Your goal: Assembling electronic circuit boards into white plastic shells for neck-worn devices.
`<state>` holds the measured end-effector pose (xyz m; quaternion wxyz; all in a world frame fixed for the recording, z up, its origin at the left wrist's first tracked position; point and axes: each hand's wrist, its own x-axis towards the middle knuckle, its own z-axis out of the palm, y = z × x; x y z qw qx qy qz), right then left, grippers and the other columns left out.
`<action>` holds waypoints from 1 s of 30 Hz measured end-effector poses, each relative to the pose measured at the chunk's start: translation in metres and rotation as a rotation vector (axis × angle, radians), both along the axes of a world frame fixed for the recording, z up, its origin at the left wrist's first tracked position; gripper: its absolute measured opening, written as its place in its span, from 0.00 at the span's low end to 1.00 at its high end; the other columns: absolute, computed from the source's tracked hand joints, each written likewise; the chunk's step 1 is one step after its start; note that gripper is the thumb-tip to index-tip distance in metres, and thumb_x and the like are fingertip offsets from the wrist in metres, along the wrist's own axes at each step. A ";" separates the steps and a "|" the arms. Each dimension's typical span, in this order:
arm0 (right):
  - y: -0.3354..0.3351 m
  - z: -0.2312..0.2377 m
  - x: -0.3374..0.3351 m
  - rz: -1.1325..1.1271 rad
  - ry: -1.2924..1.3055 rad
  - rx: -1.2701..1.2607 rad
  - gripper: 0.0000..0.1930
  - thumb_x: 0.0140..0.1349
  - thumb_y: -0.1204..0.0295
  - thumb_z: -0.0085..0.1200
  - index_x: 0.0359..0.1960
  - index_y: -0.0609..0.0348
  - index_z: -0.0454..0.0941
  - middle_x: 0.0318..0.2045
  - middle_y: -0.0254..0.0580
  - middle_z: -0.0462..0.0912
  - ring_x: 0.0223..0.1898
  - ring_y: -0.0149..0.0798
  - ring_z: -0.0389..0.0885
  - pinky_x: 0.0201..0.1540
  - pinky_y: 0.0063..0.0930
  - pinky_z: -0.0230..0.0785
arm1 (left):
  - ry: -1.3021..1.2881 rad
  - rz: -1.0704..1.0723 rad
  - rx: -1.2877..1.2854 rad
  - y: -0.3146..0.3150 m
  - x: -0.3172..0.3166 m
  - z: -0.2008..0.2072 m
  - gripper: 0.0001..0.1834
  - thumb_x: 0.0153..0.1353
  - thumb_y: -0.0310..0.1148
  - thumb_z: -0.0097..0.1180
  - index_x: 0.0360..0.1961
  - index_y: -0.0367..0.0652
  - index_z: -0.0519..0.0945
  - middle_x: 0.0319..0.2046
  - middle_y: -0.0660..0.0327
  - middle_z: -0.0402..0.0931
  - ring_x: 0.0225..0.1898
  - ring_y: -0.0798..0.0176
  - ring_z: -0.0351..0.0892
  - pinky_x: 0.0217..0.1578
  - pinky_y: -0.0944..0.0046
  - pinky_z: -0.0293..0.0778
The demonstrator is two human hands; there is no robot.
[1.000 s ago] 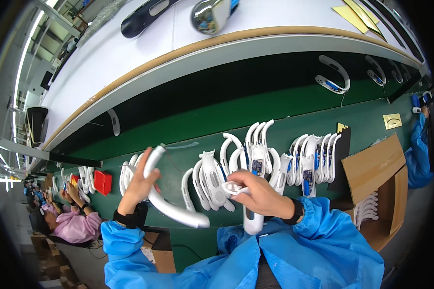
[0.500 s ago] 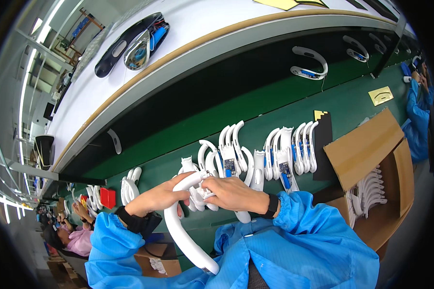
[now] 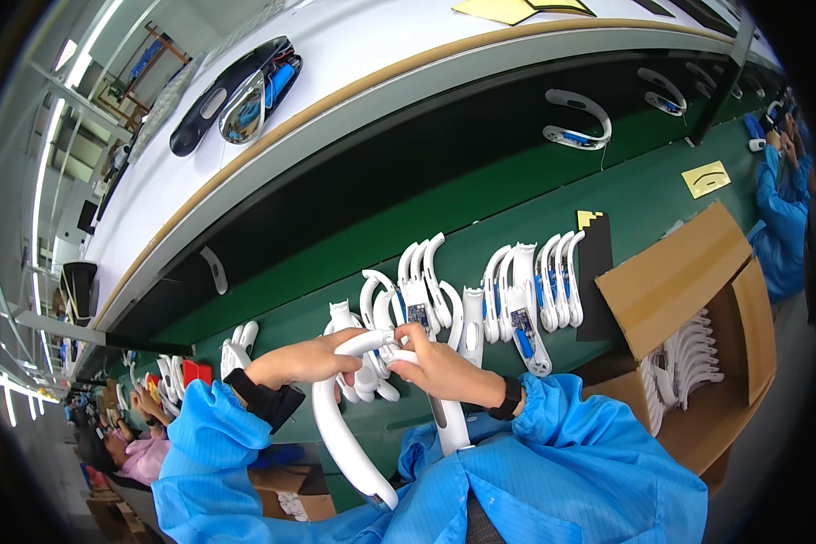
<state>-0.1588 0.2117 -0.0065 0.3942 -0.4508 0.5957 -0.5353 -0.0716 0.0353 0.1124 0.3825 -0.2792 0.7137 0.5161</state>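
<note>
My left hand (image 3: 299,361) grips the top of a long curved white plastic shell (image 3: 343,433) that hangs down toward my chest. My right hand (image 3: 440,367) meets it at the same upper end and pinches a second white curved piece (image 3: 448,426) that runs down under my wrist. Both hands hover just in front of a row of similar white curved shells (image 3: 480,304) lying on the green workbench (image 3: 644,195). Some of those shells show blue parts and small circuit boards inside.
An open cardboard box (image 3: 698,317) with more white shells stands at my right. A black conveyor strip (image 3: 408,190) carries other shells, with a white shelf (image 3: 354,63) above it. Other workers sit at the far left (image 3: 140,449) and far right (image 3: 784,195).
My left hand has swung the long white shell from out at the left in to the middle, so it now hangs downward. Both hands have come together at its upper end.
</note>
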 end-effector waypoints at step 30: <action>-0.039 -0.014 -0.061 0.258 0.627 -0.188 0.14 0.51 0.61 0.53 0.26 0.62 0.73 0.28 0.44 0.71 0.29 0.47 0.76 0.26 0.39 0.67 | -0.034 -0.277 0.197 -0.018 -0.030 -0.025 0.35 0.52 0.28 0.44 0.63 0.45 0.50 0.42 0.54 0.68 0.29 0.66 0.75 0.29 0.68 0.75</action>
